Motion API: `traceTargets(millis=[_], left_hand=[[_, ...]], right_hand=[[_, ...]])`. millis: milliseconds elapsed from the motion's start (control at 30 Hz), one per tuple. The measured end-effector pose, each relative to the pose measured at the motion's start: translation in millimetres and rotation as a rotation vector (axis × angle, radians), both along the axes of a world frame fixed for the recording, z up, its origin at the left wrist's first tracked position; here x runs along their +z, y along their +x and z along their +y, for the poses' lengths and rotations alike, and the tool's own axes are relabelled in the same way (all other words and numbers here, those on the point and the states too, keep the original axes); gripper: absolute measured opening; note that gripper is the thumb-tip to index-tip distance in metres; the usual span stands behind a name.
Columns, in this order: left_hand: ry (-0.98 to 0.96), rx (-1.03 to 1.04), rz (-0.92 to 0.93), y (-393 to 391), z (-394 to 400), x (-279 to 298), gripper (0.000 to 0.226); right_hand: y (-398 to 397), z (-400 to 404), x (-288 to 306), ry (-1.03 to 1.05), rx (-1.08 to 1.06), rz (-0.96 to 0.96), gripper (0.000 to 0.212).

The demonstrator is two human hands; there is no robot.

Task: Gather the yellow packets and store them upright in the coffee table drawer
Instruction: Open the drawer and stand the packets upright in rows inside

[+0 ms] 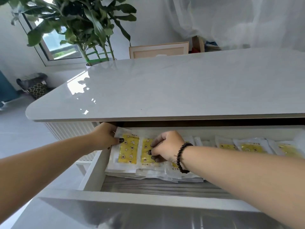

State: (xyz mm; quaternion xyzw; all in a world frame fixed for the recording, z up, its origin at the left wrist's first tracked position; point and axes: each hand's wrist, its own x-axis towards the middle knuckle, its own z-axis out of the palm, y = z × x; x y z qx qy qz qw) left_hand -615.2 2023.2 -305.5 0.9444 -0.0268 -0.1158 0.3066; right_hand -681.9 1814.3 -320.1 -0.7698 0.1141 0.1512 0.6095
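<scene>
The coffee table drawer (92, 171) is pulled open below the glossy white table top (165, 90). Inside it, several yellow packets in clear wrappers lean in a row against the back. My left hand (105, 138) grips the left edge of the front packet (127, 151) at the drawer's left end. My right hand (166, 147), with a dark bead bracelet on the wrist, pinches the packet beside it (146, 154). More yellow packets (250, 147) stand further right along the back wall. The lower parts of the packets behind the front ones are hidden.
The drawer's white front panel (148, 210) is nearest me, with bare wood-grain drawer floor (156, 185) behind it. A potted plant (92, 30) stands past the table's far left corner. A dark patterned bag (35, 86) lies on the floor at left.
</scene>
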Motion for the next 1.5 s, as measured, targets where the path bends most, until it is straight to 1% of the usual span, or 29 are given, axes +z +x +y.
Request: traceTargets(millis=[33,100,133,167,200,300,400,467,533,667,800,900,1000,1133,1200,1267,1333,1400,1500], left_hand=[[0.053,-0.001,-0.036,3,3,-3,0.017],[0.182,-0.005,-0.086,5,6,-7,0.006],[0.267,-0.014,-0.115,4,4,-8,0.012],[0.352,-0.032,-0.148,3,3,-10,0.012],[0.417,-0.052,-0.183,2,2,-11,0.006],[0.505,-0.092,-0.258,1,1,-17,0.023],[0.626,-0.143,-0.288,-3,-2,-19,0.027],[0.668,-0.173,-0.308,-6,-6,-15,0.028],[0.652,-0.170,-0.332,-8,-9,-11,0.026],[0.536,-0.143,-0.336,-18,-16,1,0.020],[0.433,-0.209,-0.338,-37,-26,19,0.013],[0.411,-0.289,-0.348,-57,-37,38,0.013],[0.397,-0.365,-0.337,-79,-47,58,0.016],[0.352,-0.475,-0.244,-108,-50,76,0.017],[0.333,-0.506,-0.203,-122,-48,82,0.017],[0.329,-0.546,-0.151,-134,-43,85,0.021],[0.347,-0.595,-0.108,-145,-38,84,0.024],[0.390,-0.631,-0.112,-152,-34,83,0.023],[0.433,-0.660,-0.142,-161,-33,80,0.025]], right_hand=[[1,2,-1,0.002,0.012,-0.002,0.021],[3,4,-1,-0.012,0.029,-0.014,0.021],[4,5,-2,-0.025,0.033,-0.023,0.021],[4,5,-2,-0.037,0.034,-0.031,0.021],[4,6,-2,-0.051,0.033,-0.038,0.020],[1,5,-3,-0.089,0.044,-0.053,0.020],[-3,4,-3,-0.118,0.074,-0.066,0.019],[-7,2,-2,-0.136,0.094,-0.073,0.019],[-11,-2,1,-0.159,0.118,-0.084,0.019],[-22,-12,11,-0.196,0.161,-0.120,0.019],[-39,-22,25,-0.268,0.166,-0.157,0.020],[-55,-31,40,-0.369,0.200,-0.212,0.019],[-74,-42,58,-0.483,0.230,-0.260,0.013],[-102,-62,76,-0.672,0.245,-0.285,0.007],[-118,-73,81,-0.808,0.293,-0.273,0.007],[-133,-85,83,-0.936,0.359,-0.248,0.008],[-146,-96,82,-1.019,0.398,-0.224,0.007],[-156,-106,81,-1.048,0.410,-0.216,0.013],[-174,-116,82,-1.021,0.408,-0.217,0.020]])
